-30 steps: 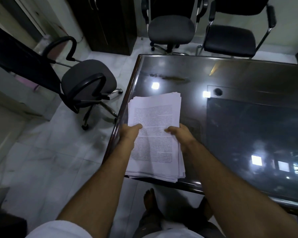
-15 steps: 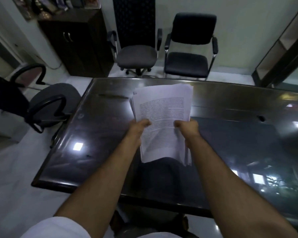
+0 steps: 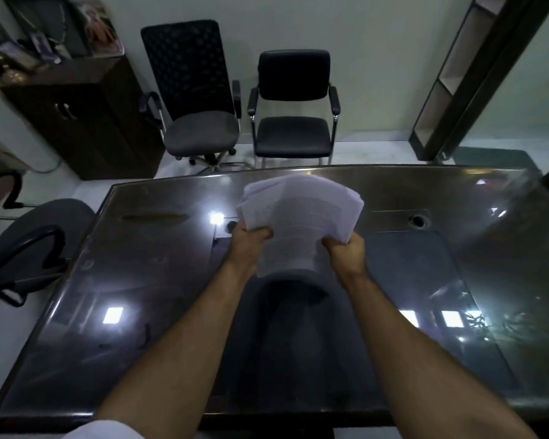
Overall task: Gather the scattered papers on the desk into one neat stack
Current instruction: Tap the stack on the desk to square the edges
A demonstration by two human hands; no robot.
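A thick bundle of white printed papers [image 3: 301,217] is held up above the middle of the dark glossy desk [image 3: 140,296]. My left hand [image 3: 251,240] grips its lower left edge and my right hand [image 3: 344,248] grips its lower right edge. The sheets fan out unevenly at the top and the bundle bends between my hands. Its lower end hangs just above the desk surface. I see no other loose sheet on the desk.
Two black chairs [image 3: 293,122] stand behind the desk's far edge, with a dark cabinet [image 3: 83,115] to their left. Another office chair [image 3: 35,248] sits at the desk's left side. A cable hole [image 3: 419,220] is in the desk's right half.
The paper bundle has been lifted from the desk's left corner and carried to the middle. It now tilts away and bends between my hands, with its top sheets fanned.
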